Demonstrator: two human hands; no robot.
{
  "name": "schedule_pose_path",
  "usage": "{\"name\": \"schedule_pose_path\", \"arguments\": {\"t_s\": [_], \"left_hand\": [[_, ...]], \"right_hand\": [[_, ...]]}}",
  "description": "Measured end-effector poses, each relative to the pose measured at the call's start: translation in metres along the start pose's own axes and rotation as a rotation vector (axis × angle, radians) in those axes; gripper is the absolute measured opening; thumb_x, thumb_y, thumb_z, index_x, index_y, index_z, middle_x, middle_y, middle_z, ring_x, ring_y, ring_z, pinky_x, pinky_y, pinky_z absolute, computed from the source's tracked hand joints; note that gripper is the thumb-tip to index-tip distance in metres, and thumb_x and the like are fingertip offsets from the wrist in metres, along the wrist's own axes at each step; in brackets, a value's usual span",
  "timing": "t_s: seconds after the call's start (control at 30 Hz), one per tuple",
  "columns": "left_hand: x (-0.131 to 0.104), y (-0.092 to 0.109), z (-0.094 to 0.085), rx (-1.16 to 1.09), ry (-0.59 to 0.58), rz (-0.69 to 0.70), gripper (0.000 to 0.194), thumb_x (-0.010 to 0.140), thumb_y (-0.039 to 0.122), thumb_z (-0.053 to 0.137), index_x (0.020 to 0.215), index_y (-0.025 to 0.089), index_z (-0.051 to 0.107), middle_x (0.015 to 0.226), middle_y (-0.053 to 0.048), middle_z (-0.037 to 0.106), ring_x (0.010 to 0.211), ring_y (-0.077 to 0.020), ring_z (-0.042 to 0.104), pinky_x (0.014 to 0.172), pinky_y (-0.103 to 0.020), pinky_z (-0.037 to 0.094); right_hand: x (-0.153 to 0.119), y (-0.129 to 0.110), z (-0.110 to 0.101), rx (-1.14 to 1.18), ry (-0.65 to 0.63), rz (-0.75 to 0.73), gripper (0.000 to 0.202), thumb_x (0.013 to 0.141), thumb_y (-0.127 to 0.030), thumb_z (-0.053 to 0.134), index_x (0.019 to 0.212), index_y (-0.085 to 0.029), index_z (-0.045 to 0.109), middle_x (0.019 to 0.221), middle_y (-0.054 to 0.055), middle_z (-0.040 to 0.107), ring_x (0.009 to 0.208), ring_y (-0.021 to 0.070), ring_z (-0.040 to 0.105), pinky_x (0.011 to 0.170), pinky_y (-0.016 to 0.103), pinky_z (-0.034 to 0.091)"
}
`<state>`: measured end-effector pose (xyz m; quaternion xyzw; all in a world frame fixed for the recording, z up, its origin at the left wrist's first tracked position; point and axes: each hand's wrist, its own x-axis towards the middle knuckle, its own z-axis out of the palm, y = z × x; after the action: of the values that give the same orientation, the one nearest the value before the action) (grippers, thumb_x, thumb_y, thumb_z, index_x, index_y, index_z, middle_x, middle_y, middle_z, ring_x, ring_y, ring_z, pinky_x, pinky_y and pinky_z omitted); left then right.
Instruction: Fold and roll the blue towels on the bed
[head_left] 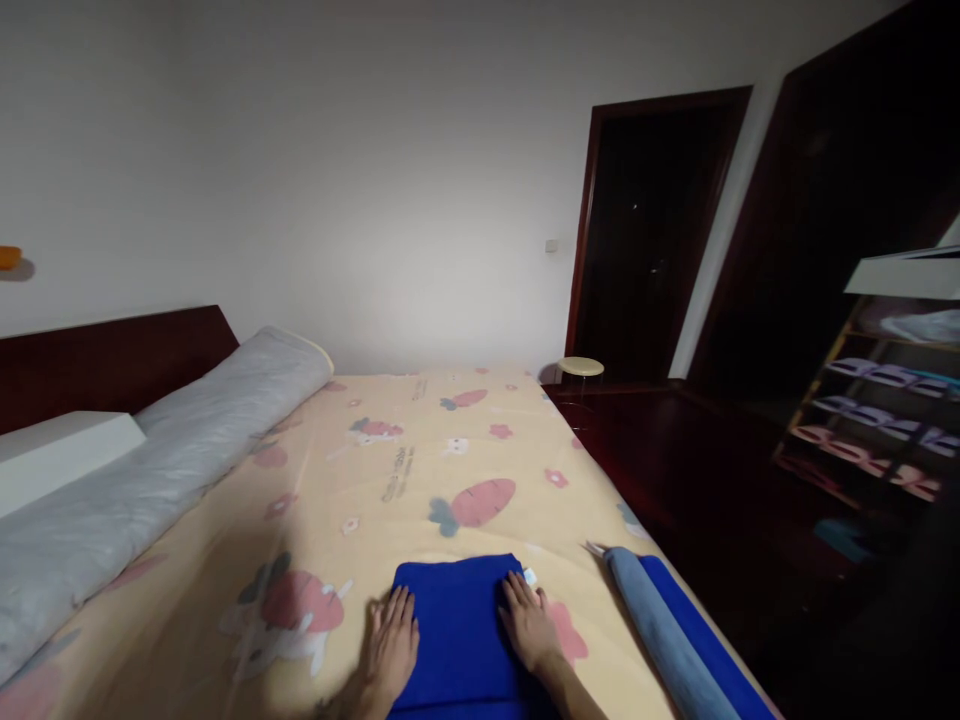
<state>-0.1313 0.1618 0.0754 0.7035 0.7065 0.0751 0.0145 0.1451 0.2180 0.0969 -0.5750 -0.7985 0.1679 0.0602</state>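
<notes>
We are facing a carrot-print bed (495, 455), grey bedding (199, 425) lying along its left side, blue cloth (457, 630) lying flat on the bed near us, our left hand (394, 638) and right hand (529, 622) resting flat, unclenched, on its opposite edges, white tag (530, 577) showing beside the right.

And on the bed sheet (412, 555), sideways lettering (396, 475) is showing mid-bed, with fainter print (420, 390) sitting farther up, both looking too blurred for a sure reading! Over at the blue cloth's (457, 630) far right corner, a small white label (530, 577) is peeking out, showing no readable word.
</notes>
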Motion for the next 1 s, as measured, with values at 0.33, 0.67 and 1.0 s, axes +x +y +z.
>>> {"name": "schedule_pose_path", "arguments": {"t_s": [0.33, 0.67, 1.0], "left_hand": [[0.034, 0.039, -0.001, -0.063, -0.256, 0.075, 0.061, 0.09, 0.026, 0.027, 0.15, 0.026, 0.025, 0.16, -0.001, 0.02, 0.148, -0.0181, 0.02, 0.119, -0.05, 0.021], [0.039, 0.024, 0.003, 0.057, -0.098, -0.058, 0.057, 0.093, 0.03, 0.021, 0.15, 0.022, 0.024, 0.16, -0.004, 0.021, 0.148, -0.0217, 0.021, 0.118, -0.049, 0.023], [0.042, 0.013, -0.002, 0.004, -0.256, -0.193, 0.063, 0.093, 0.048, 0.02, 0.152, 0.027, 0.013, 0.163, -0.001, 0.008, 0.15, -0.0195, 0.008, 0.12, -0.052, 0.012]], "right_hand": [[0.022, -0.047, 0.024, 0.121, -0.034, -0.136, 0.054, 0.094, -0.039, 0.036, 0.145, -0.024, 0.042, 0.155, 0.008, 0.032, 0.144, 0.0271, 0.028, 0.116, 0.054, 0.022], [0.035, -0.028, 0.022, 0.018, 0.038, -0.011, 0.056, 0.097, -0.043, 0.029, 0.147, -0.019, 0.039, 0.156, 0.009, 0.027, 0.146, 0.0261, 0.023, 0.118, 0.05, 0.018], [0.049, 0.016, 0.039, 0.02, 0.086, 0.041, 0.064, 0.095, -0.051, 0.032, 0.149, -0.018, 0.034, 0.156, 0.01, 0.025, 0.145, 0.0263, 0.023, 0.117, 0.052, 0.019]]}}
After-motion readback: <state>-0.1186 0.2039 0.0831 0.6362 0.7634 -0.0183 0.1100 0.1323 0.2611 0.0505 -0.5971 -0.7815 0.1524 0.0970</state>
